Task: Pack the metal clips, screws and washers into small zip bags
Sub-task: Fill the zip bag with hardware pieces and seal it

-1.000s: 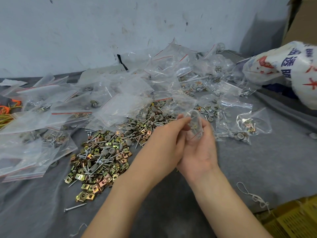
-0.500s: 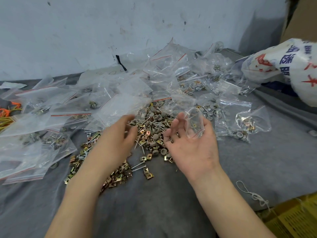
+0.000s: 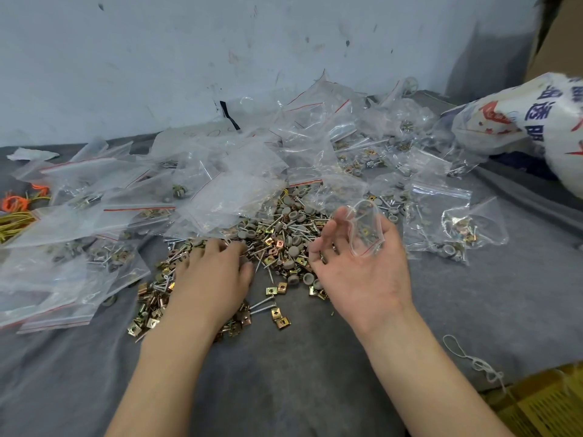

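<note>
A heap of loose brass-coloured metal clips, screws and grey washers [image 3: 277, 241] lies on the grey cloth. My left hand [image 3: 211, 279] lies palm down on the heap's left part. Its fingers are bent down among the pieces, and their tips are hidden. My right hand [image 3: 359, 272] is palm up just right of the heap. It holds a small clear zip bag [image 3: 364, 231] between thumb and fingers. The bag is open at the top and has a few pieces inside.
Many clear zip bags [image 3: 220, 184], some filled, are spread behind and left of the heap. More filled bags [image 3: 454, 228] lie to the right. A printed white sack [image 3: 536, 121] sits at far right, a yellow crate [image 3: 542, 405] at bottom right, and rubber bands [image 3: 15, 209] at far left.
My left hand left the bag, swung down and left, and landed on the heap. My right hand opened out palm up and still holds the small bag.
</note>
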The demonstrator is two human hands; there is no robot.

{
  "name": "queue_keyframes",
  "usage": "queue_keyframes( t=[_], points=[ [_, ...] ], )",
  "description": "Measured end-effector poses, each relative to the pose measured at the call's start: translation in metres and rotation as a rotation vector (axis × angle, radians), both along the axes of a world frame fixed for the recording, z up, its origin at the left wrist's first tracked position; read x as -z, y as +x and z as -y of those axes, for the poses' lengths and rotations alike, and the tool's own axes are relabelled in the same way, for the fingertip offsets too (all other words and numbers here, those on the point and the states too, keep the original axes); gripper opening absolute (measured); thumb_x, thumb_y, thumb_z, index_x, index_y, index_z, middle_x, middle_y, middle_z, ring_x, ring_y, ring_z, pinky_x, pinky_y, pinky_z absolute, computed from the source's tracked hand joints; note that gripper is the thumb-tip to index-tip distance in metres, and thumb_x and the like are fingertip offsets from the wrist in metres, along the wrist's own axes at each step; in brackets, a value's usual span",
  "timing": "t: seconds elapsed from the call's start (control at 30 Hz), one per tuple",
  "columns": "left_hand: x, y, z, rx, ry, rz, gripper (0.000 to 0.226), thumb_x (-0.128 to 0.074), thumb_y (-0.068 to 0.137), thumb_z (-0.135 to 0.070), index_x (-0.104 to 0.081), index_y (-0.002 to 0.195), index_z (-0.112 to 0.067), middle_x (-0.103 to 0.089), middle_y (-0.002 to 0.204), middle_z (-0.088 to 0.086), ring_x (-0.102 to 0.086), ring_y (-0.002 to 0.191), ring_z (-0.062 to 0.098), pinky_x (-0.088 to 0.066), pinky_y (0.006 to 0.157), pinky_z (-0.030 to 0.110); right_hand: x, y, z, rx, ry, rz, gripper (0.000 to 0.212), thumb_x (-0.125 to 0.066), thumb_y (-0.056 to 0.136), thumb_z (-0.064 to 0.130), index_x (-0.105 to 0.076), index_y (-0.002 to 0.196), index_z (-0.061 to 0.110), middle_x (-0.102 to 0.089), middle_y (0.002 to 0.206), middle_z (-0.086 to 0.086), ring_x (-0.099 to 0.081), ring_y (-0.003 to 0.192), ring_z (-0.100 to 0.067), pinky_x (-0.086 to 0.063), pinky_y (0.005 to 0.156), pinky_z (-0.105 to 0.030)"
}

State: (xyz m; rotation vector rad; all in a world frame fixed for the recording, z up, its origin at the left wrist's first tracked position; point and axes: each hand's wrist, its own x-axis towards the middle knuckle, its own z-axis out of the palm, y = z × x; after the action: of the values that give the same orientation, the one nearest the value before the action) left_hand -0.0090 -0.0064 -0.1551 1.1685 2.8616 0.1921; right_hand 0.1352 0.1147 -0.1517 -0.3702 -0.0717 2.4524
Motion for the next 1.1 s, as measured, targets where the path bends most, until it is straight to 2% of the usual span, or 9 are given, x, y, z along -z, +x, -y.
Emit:
queue_keyframes(
  t=[0.13,0.23,0.33,0.53,0.77,0.87,1.1],
  points=[
    [0.002,0.005,-0.007,0.115,0.082,-0.013,0.037,-0.041,0.102,-0.039,-0.048,0.138,-0.037,-0.052,0.135,-0.003,-0.047,0.128,0.024,-0.036,0.103,0.041,0.0,-0.001,0.0,-0.007,0.013,0.011,0.039,-0.068,0.078,0.036,-0.061,0.113,0.019,-0.071,0.1,0.002,-0.065,0.08,-0.016,-0.045,0.08,-0.03],
    [0.007,0.009,-0.011,0.178,0.09,0.019,0.039,-0.046,0.101,-0.035,-0.044,0.139,-0.042,-0.048,0.136,-0.005,-0.044,0.128,0.023,-0.036,0.103,0.04,0.001,0.0,0.0,-0.008,0.021,0.002,0.04,-0.068,0.078,0.035,-0.06,0.113,0.019,-0.071,0.1,0.002,-0.065,0.08,-0.016,-0.044,0.08,-0.03],
    [0.012,0.012,-0.015,0.155,0.075,-0.034,0.038,-0.048,0.1,-0.039,-0.044,0.137,-0.045,-0.046,0.135,-0.005,-0.044,0.126,0.024,-0.035,0.103,0.041,0.0,0.001,-0.001,-0.012,0.022,-0.005,0.039,-0.069,0.078,0.036,-0.06,0.112,0.019,-0.07,0.099,0.001,-0.065,0.081,-0.017,-0.045,0.08,-0.03],
    [0.011,0.007,-0.016,0.117,0.125,-0.024,0.018,-0.052,0.098,-0.042,-0.059,0.114,-0.038,-0.05,0.128,-0.007,-0.048,0.121,0.021,-0.04,0.096,0.038,-0.001,0.003,-0.002,-0.003,0.014,-0.003,0.037,-0.07,0.077,0.034,-0.06,0.109,0.019,-0.07,0.098,0.001,-0.066,0.081,-0.017,-0.045,0.079,-0.03],
    [0.006,-0.004,-0.007,0.111,0.064,-0.004,0.024,-0.052,0.099,-0.036,-0.058,0.122,-0.036,-0.048,0.136,-0.003,-0.046,0.127,0.022,-0.042,0.102,0.04,-0.001,0.006,-0.005,0.016,-0.015,0.014,0.03,-0.065,0.09,0.038,-0.06,0.111,0.018,-0.071,0.098,0.0,-0.066,0.079,-0.018,-0.045,0.078,-0.03],
    [0.006,-0.004,-0.005,0.105,0.047,0.002,0.029,-0.054,0.098,-0.034,-0.056,0.126,-0.037,-0.048,0.135,-0.003,-0.045,0.128,0.021,-0.042,0.104,0.041,-0.001,0.006,-0.005,0.015,-0.007,0.015,0.03,-0.065,0.089,0.038,-0.06,0.111,0.017,-0.071,0.098,0.0,-0.066,0.078,-0.018,-0.046,0.076,-0.031],
    [0.004,-0.001,-0.002,0.068,0.045,-0.008,0.018,-0.052,0.098,-0.033,-0.056,0.115,-0.032,-0.049,0.126,-0.002,-0.045,0.121,0.022,-0.041,0.103,0.044,-0.002,0.007,-0.006,0.017,-0.009,0.007,0.033,-0.066,0.084,0.037,-0.061,0.111,0.017,-0.071,0.098,0.0,-0.066,0.079,-0.018,-0.047,0.075,-0.031]
  ],
)
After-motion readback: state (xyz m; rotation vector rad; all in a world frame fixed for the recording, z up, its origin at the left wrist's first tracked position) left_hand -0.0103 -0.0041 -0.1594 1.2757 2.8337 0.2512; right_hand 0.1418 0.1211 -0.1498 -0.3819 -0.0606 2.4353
